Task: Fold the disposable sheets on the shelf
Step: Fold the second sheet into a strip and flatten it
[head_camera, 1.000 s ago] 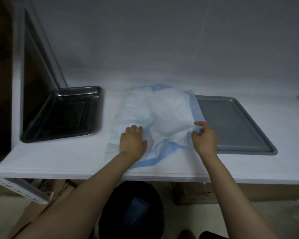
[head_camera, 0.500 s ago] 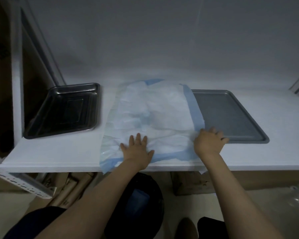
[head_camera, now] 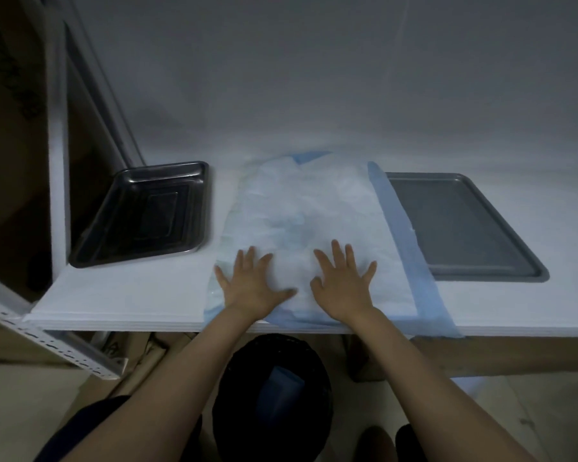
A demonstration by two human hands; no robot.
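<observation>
Pressing flat on the disposable sheet [head_camera: 311,221], both hands lie palm down with fingers spread and straight, gripping nothing. The left hand [head_camera: 251,285] sits at about 7 o'clock on the sheet, the right hand [head_camera: 342,283] just beside it at about 5 o'clock, thumbs pointing toward each other with a small gap between.

The sheet is pale and crinkled with a blue border, spread across the middle of the white shelf [head_camera: 131,295]. Its near edge hangs a little over the shelf front, and its blue right border overlaps the left rim of the flat grey tray [head_camera: 464,228] at 3 o'clock. A deeper, shiny metal pan [head_camera: 144,211] stands at 9 o'clock, apart from the sheet.

No brand, label or readable writing shows anywhere; the light is dim and the picture soft. The sheet's far edge blurs into the white wall, so its exact outline there is hard to make out.

Below the shelf at 6 o'clock stands a black bin [head_camera: 274,395] with something blue inside, too dark to identify. Both forearms partly cover it. At 8 o'clock a perforated metal rail [head_camera: 57,348] is cut off by the frame's left edge.
</observation>
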